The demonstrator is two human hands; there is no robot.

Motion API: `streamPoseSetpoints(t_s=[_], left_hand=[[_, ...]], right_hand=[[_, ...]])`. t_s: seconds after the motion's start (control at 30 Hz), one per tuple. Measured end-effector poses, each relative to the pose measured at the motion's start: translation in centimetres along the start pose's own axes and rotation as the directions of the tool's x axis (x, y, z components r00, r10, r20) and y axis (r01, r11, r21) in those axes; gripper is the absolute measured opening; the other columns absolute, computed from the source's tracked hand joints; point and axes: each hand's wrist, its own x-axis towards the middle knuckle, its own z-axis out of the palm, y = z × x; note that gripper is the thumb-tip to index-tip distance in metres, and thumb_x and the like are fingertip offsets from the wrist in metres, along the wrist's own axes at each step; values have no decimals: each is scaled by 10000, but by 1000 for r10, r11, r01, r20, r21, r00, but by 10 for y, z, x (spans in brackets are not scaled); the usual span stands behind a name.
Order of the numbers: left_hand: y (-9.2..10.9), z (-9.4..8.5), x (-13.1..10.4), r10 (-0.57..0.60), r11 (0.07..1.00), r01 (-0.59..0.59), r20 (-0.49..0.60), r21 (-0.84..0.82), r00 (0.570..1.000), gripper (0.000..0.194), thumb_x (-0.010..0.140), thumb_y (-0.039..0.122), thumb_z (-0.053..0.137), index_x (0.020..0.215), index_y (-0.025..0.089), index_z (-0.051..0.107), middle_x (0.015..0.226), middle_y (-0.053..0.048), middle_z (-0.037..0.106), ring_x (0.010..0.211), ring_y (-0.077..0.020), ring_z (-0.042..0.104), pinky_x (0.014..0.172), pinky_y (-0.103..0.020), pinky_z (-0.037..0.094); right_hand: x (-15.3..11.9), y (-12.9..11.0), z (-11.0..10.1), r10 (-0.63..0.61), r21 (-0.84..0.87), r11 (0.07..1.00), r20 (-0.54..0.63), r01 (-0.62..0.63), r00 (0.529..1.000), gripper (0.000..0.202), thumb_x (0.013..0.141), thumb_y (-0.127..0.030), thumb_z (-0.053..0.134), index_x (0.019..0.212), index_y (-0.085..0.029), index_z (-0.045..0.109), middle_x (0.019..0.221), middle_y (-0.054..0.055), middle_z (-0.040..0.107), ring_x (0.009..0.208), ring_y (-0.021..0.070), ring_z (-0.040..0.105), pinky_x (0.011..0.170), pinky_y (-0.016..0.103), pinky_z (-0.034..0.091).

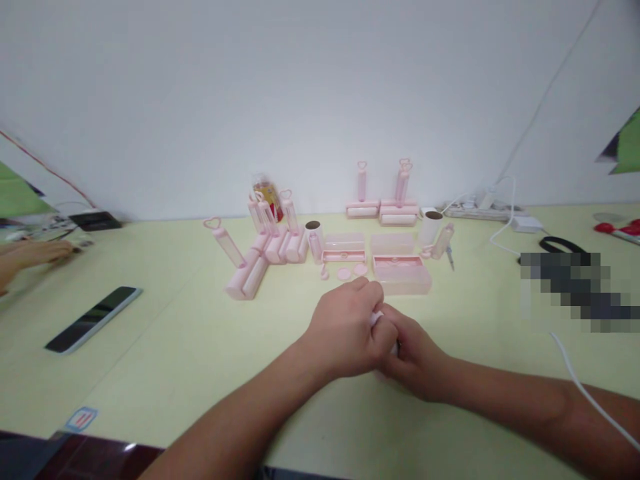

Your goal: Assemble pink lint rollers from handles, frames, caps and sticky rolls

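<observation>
My left hand [347,327] and my right hand [413,353] are closed together over the near middle of the table. Between their fingers shows a small white thing [377,318], mostly hidden, so I cannot tell its kind. Just beyond the hands lies an opened pink case [403,280] with a clear lid, and a second opened pink case [345,256] is to its left. Two pink round caps [345,273] and a small pink hook-shaped part [325,272] lie in front of that one. White rolls with brown cores stand on either side, one roll [429,230] at the right and another roll [313,232] at the left.
Several pink lint rollers [245,277] with heart-ended handles stand at the left, more lint rollers [399,213] by the wall. A phone [95,320] lies left, near another person's hand [43,255]. Power strip [477,211], white cable [567,360] and black strap [565,247] are right.
</observation>
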Motion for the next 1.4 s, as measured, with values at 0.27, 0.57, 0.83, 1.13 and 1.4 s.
streamPoseSetpoints(t_s=[0.27,0.57,0.83,1.13,1.4], left_hand=[[-2,-10,8,-87,991,97,106,-94,991,236,762,291,564,608,187,419,588,18,479,560,-125,380,526,-280,193],[-4,-8,10,-92,991,99,72,-95,993,285,851,278,499,589,180,441,570,19,486,539,-115,394,527,-277,200],[-6,-3,10,-147,953,159,67,-257,987,421,796,487,628,600,182,414,558,48,424,546,-102,371,506,-251,222],[-52,-4,19,-163,886,252,245,-390,956,455,765,526,657,635,188,383,572,72,337,546,-88,308,501,-225,241],[-106,6,9,-239,952,277,244,-134,940,318,797,425,629,649,174,501,601,33,510,566,-119,444,531,-238,273]], right_hand=[[1,3,-1,-104,60,993,56,101,993,168,890,-323,604,1006,-226,531,961,46,608,859,205,574,769,348,492],[1,9,-1,-58,36,998,50,56,997,303,875,-362,616,1108,-195,517,984,67,613,846,216,571,749,352,488],[4,19,1,64,78,996,-173,-51,983,267,928,-416,536,1070,-192,501,881,36,608,768,189,563,683,305,469],[8,31,-3,116,145,986,-286,-76,951,375,876,-468,610,1112,-194,508,868,7,570,755,166,511,684,284,452],[8,30,-11,20,-115,993,-161,-39,987,583,833,-494,665,1305,-179,532,1198,113,616,1066,271,591,930,386,460]])
